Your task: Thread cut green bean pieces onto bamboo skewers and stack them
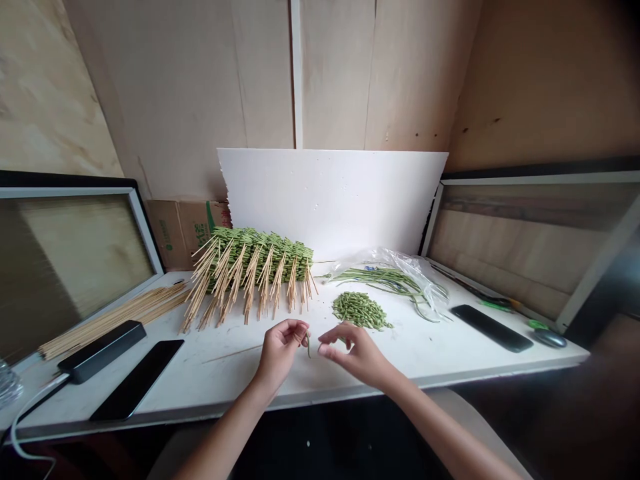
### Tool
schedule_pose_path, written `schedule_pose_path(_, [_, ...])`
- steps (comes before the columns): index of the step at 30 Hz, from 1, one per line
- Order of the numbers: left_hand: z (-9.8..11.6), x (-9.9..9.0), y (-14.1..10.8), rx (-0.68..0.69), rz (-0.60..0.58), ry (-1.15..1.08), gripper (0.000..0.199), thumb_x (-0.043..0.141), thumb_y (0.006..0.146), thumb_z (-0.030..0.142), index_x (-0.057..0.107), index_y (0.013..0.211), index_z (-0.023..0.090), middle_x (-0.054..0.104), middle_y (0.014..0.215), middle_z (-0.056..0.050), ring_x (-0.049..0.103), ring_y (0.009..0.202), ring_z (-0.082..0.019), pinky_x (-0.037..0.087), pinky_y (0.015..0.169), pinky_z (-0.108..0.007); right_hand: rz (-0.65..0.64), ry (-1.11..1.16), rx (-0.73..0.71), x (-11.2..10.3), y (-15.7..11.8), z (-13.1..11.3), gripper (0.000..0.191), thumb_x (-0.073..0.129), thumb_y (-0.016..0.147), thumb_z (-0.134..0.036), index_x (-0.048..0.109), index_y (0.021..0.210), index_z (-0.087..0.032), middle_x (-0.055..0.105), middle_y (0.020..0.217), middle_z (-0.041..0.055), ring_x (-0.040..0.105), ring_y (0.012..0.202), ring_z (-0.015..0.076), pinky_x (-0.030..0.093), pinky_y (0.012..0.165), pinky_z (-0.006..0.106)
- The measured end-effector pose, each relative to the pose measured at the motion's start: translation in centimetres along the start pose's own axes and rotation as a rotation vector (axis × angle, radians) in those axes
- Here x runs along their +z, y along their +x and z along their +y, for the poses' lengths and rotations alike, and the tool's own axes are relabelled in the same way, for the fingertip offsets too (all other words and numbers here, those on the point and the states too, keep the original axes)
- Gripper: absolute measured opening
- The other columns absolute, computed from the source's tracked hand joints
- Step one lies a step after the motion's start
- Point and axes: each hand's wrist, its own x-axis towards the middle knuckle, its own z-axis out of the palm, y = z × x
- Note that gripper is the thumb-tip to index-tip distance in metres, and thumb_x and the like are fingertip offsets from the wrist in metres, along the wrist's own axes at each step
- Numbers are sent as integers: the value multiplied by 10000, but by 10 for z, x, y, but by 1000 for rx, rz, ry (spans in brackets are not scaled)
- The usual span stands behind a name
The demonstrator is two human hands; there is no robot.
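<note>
My left hand (281,350) pinches a thin bamboo skewer (233,355), whose long end sticks out to the left just over the table. A short cut piece of garlic scape (309,346) hangs at its fingertips. Just to the right is my right hand (357,353), fingers curled, thumb and forefinger slightly apart; a bit of green stem shows under the curled fingers. Behind the right hand lies a pile of cut garlic scape pieces (361,309). At the back left, many finished skewers of green pieces (260,253) are stacked, bare stick ends toward me.
Loose bamboo skewers (120,317) lie at the left beside a black box (103,350) with a cable and a black phone (137,380). Long garlic scapes (385,279) rest in a clear plastic bag (425,283). Another phone (493,328) and a mouse (550,338) lie at the right.
</note>
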Motion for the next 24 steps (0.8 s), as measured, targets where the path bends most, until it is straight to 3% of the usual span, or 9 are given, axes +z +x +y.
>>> schedule_pose_path(5, [4,3,-2,21,-11,3,368,772,859,498,719,919,138,746,779,-71,686,728,-186,515,723,-295,-6,141,96,15,-3,-7,275,728,896,-496,810,913,-234,806,910,55,724,802,225,503,632,297])
schedule_pose_path(12, [12,-2,0,-66,-55,-26,337,777,855,430,722,1002,132,762,858,-84,721,793,-202,537,801,-317,94,152,82,-2,6,-4,307,634,965,-487,758,946,-207,763,919,70,692,827,213,494,603,281])
schedule_pose_path(16, [16,-2,-5,-8,-190,147,327,706,911,453,767,970,137,760,817,-94,718,858,-241,538,861,-353,115,-26,-63,-4,3,-5,258,617,988,-445,742,960,-220,729,897,70,629,834,216,499,656,315])
schedule_pose_path(19, [17,1,-9,92,-216,342,290,718,909,452,796,919,173,775,873,-95,700,870,-247,521,836,-335,91,-109,-182,-4,1,-7,227,600,1007,-401,747,963,-234,719,866,73,597,850,227,510,737,360])
schedule_pose_path(24, [16,0,-8,135,-302,339,323,667,950,441,774,790,182,733,758,-70,659,766,-214,500,775,-307,19,-4,-150,-7,1,-12,229,614,995,-420,758,963,-244,722,865,64,584,825,213,482,673,322])
